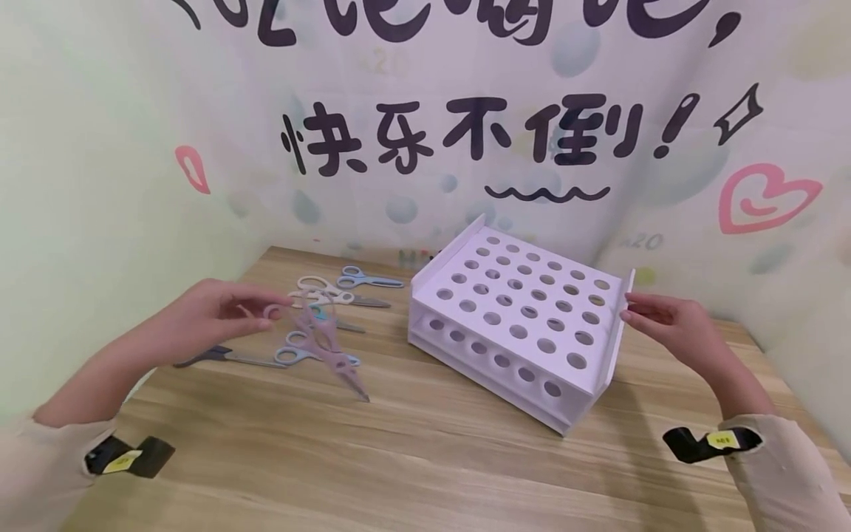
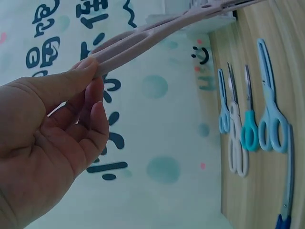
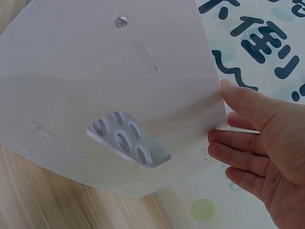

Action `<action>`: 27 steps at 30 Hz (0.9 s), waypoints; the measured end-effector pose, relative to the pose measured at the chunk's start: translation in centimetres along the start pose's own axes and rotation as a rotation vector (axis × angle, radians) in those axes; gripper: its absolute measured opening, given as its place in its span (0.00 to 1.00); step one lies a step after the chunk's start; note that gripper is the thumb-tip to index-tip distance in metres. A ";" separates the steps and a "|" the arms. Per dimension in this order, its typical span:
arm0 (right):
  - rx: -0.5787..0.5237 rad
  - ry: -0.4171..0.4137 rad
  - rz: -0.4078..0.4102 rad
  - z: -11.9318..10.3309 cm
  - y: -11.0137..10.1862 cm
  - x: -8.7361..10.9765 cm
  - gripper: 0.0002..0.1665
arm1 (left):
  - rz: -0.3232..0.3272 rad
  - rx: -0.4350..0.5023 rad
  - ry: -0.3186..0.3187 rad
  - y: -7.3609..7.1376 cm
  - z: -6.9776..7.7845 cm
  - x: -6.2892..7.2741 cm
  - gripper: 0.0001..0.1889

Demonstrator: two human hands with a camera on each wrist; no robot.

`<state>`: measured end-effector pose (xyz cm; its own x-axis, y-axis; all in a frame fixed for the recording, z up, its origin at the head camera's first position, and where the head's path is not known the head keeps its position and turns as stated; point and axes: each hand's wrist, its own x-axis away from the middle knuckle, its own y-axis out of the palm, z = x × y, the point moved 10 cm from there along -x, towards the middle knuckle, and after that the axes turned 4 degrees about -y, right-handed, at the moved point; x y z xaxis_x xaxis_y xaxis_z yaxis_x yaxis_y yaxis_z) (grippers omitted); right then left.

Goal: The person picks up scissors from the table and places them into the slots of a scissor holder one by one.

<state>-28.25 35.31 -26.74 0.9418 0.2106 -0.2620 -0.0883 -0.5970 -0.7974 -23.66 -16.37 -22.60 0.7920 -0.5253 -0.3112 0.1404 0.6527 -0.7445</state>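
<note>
My left hand (image 1: 222,314) pinches a pair of pale pink scissors (image 1: 342,363) by a handle loop, between thumb and fingers. The scissors hang tilted over the table, blades down and to the right; in the left wrist view their handles (image 2: 143,40) reach past the fingertips. To the right stands a white rack (image 1: 505,303) with rows of round holes on two levels and raised side panels. At its right panel is my right hand (image 1: 671,325). In the right wrist view, thumb and fingers of this hand (image 3: 257,143) grip the edge of the panel (image 3: 157,95).
Several other scissors lie at the left back of the wooden table (image 1: 372,458): blue ones (image 1: 372,281), white ones (image 1: 342,297), teal-handled ones (image 2: 249,129), light blue ones (image 2: 271,119) and dark-handled ones (image 1: 216,355). A printed cloth (image 1: 425,192) hangs behind the rack.
</note>
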 end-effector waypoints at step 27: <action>-0.023 0.001 0.018 0.1 -0.2 -0.2 0.28 | -0.092 -0.004 0.081 0.1 5.7 -10.5 0.13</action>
<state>-28.42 35.46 -26.58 0.9404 0.1989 -0.2757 -0.0979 -0.6182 -0.7799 -28.63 -7.66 -16.06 0.7251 -0.6253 -0.2884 0.2074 0.5977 -0.7744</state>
